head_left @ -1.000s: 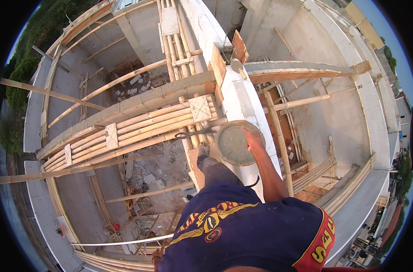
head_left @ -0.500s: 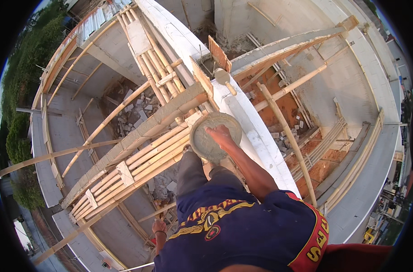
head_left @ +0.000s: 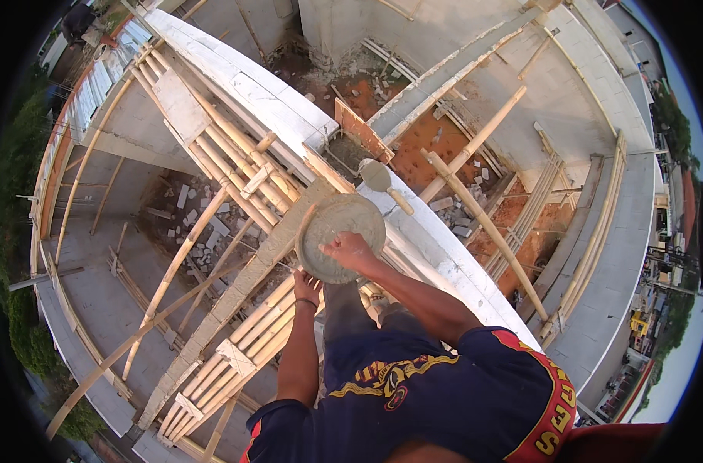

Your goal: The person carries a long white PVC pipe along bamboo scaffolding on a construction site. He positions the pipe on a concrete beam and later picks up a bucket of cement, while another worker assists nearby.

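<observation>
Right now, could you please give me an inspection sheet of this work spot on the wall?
Surface: top of white block wall, narrow, high above the floors.
Job's things: round pan of grey mortar at the wall top; trowel lying beyond it.
Clutter: block rubble on the floor below.
Hands: right hand grips the pan's near rim; left hand under its near edge.
Cables: nothing seen.
Surroundings: bamboo scaffold poles, orange formwork board.
</observation>
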The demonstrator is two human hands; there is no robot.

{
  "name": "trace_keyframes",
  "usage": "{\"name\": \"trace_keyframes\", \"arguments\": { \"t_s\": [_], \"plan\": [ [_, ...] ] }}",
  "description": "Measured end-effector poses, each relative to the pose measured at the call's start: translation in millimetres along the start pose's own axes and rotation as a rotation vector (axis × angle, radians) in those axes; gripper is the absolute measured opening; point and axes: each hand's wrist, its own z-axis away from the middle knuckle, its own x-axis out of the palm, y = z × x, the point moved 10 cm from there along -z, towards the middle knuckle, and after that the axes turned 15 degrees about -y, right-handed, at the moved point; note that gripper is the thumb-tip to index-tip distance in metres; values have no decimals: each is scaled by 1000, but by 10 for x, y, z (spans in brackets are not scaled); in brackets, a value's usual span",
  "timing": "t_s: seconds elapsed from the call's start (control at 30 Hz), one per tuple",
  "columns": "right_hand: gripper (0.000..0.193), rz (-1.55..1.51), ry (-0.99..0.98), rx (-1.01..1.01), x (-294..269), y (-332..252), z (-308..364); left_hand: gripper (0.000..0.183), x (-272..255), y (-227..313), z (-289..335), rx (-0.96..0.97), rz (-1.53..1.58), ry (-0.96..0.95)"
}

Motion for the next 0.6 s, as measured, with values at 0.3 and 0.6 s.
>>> {"name": "trace_keyframes", "arguments": {
  "t_s": [0.3,0.6],
  "plan": [
    [41,225,20,-106,-167,-317,-1272,76,377,796,-961,-97,16,0],
    [38,147,117,41,-463,-187,-2019,63,1163,1236,-1396,-100,-34,-53]
  ]
}}
